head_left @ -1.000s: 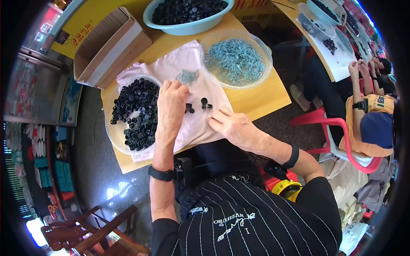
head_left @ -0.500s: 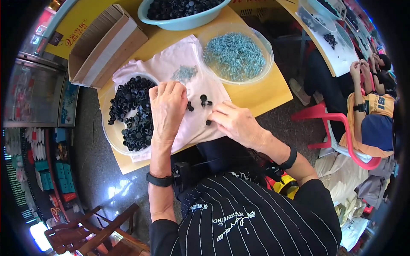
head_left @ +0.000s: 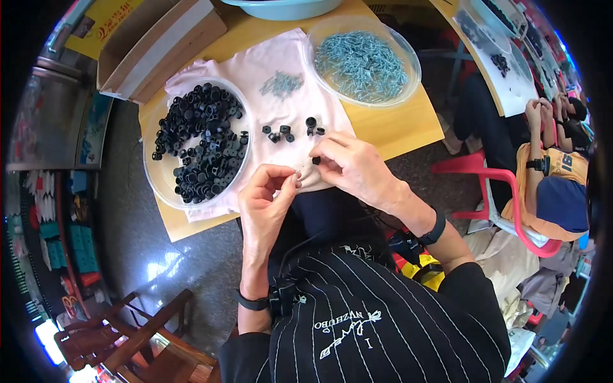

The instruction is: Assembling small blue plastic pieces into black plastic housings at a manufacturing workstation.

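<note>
Close to the cloth's near edge, my right hand (head_left: 357, 169) pinches a small black plastic part (head_left: 316, 161) between thumb and fingers. Beside it, my left hand (head_left: 265, 201) has thumb and forefinger pressed together; whatever is between them is too small to make out. Just beyond the hands, several loose black plastic parts (head_left: 281, 133) lie in small groups on the pale pink cloth (head_left: 290, 57). Farther back sits a little pile of silvery screws (head_left: 281, 84). At the left, many black plastic caps (head_left: 207, 134) fill a clear round tray (head_left: 151, 171).
A second clear round tray (head_left: 412, 54) at the far right holds a heap of screws (head_left: 364, 64). A cardboard box (head_left: 159, 48) and a pale blue basin (head_left: 287, 9) stand at the back. Over to the right, a person sits in a pink plastic chair (head_left: 488, 169) by another table.
My left hand has come back from near the small screw pile toward my right hand at the cloth's near edge. The view has shifted, so the table sits higher.
</note>
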Demonstrator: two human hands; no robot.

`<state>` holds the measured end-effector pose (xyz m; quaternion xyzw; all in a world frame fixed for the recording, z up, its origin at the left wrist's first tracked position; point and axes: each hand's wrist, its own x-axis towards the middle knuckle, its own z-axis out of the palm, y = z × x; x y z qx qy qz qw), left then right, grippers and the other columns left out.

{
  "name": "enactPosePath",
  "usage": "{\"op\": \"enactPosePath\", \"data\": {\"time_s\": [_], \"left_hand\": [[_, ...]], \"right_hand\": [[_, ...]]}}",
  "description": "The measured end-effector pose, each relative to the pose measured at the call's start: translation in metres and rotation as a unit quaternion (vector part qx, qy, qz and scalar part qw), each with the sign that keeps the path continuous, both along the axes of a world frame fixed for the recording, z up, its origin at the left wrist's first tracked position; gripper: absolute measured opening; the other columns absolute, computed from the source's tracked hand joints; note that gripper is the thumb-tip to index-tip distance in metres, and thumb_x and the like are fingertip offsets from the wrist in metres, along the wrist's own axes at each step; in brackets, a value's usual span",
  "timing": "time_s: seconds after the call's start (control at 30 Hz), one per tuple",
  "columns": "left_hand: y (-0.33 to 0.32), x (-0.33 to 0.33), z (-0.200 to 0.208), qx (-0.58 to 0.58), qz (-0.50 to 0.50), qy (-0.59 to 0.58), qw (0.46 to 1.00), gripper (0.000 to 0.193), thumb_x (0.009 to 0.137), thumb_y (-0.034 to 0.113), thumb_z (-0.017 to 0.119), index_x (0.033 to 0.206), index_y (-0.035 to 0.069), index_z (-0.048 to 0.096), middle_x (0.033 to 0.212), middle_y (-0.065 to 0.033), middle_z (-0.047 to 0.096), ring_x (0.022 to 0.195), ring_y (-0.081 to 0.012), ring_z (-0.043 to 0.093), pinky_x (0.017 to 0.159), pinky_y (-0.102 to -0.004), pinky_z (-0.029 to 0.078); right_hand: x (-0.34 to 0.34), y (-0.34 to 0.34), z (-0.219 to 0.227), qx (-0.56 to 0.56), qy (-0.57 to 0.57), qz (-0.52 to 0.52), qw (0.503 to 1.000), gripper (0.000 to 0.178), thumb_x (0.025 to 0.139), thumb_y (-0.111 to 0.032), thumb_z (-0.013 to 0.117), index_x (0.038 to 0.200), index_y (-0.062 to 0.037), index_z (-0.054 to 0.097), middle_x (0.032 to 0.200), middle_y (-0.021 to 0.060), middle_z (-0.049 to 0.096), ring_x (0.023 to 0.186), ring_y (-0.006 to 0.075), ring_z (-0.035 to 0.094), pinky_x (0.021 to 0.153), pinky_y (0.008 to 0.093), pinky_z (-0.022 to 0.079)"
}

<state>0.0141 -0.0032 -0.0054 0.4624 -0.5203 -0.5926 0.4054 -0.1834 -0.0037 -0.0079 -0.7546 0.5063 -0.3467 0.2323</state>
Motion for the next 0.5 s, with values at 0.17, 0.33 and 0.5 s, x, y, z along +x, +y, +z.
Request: {"op": "enactPosePath", "data": {"time_s": [0.17,0.33,0.5], "left_hand": [[0.006,-0.009,0.005,0.000,-0.007,-0.003,1.000,0.010,0.091,0.000,0.063,0.100,-0.003,0.062,0.093,-0.0065,0.067,0.082,-0.0095,0.064,0.077,-0.0212,0.050],[0.004,-0.009,0.005,-0.041,-0.011,-0.042,0.998,0.011,0.090,-0.002,0.064,0.101,-0.003,0.063,0.092,-0.0044,0.066,0.082,-0.0086,0.062,0.076,-0.0209,0.049],[0.003,-0.011,0.012,-0.095,-0.010,-0.098,0.991,0.009,0.088,-0.004,0.064,0.097,-0.003,0.065,0.089,-0.0024,0.065,0.080,-0.0080,0.060,0.074,-0.0209,0.048]], "right_hand": [[0.006,0.006,0.009,0.098,-0.162,0.000,0.982,0.021,0.079,0.008,0.065,0.098,0.0005,0.062,0.091,0.0087,0.062,0.076,0.0139,0.066,0.066,0.0268,0.056],[0.006,0.010,0.018,0.121,-0.212,0.017,0.970,0.019,0.081,0.005,0.068,0.099,0.0021,0.063,0.091,0.0099,0.062,0.079,0.0140,0.067,0.066,0.0251,0.055],[0.001,0.011,0.016,0.119,-0.208,0.024,0.971,0.019,0.082,0.005,0.068,0.101,0.0021,0.065,0.093,0.0088,0.063,0.080,0.0130,0.066,0.069,0.0237,0.054]]}}
